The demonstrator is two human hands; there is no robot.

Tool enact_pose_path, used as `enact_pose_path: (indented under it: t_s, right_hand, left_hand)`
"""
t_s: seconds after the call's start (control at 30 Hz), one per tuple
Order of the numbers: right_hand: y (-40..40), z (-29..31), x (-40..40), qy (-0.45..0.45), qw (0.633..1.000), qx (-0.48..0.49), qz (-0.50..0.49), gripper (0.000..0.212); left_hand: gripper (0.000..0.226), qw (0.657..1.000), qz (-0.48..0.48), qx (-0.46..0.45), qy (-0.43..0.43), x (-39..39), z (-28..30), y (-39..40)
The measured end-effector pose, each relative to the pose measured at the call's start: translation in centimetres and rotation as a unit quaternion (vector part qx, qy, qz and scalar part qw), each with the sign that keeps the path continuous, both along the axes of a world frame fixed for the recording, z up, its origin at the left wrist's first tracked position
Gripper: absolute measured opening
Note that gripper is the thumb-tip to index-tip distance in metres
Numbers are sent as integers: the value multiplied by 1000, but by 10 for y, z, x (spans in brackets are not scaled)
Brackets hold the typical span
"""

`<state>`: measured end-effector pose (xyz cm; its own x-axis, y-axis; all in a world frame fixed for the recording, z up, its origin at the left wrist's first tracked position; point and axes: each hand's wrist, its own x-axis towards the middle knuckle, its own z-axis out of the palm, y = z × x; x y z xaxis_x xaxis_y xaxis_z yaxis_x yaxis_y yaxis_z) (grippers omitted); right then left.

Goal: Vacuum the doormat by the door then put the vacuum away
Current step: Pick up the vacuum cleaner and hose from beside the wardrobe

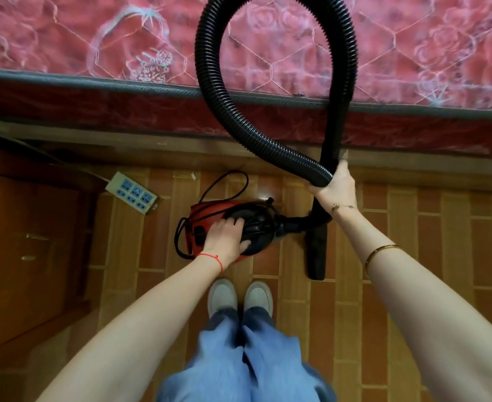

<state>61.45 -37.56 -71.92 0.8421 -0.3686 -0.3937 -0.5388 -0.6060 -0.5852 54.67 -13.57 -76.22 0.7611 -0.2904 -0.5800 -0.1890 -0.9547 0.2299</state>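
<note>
A small red and black canister vacuum (210,211) sits on the tiled floor just ahead of my feet. My left hand (227,237) rests on its round black top, fingers spread and slightly curled over it. My right hand (333,184) grips the black ribbed hose (210,82) where two runs of it cross; the hose loops high in front of the bed. Lying on the floor to the vacuum's right is the black nozzle (316,253). The vacuum's black cord (227,184) curls behind and beside the body. No doormat is in view.
A bed with a red floral mattress (94,39) fills the far side. A white power strip (131,192) lies on the floor at left, next to a wooden cabinet (27,242). My white shoes (240,297) stand on the brown tiles.
</note>
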Motion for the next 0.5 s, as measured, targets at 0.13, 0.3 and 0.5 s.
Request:
enact_pose_path:
  t_s: [0.13, 0.3, 0.5]
  right_hand:
    - [5, 7, -7, 2, 1000, 6, 5, 98]
    - [13, 22, -31, -5, 998, -24, 51, 129]
    - [28, 50, -50, -71, 977, -151, 132, 127]
  left_hand:
    - [44, 1000, 6, 0, -10, 0, 12, 3]
    - [36, 998, 30, -27, -42, -5, 30, 14]
    - [32, 999, 37, -29, 5, -9, 56, 22]
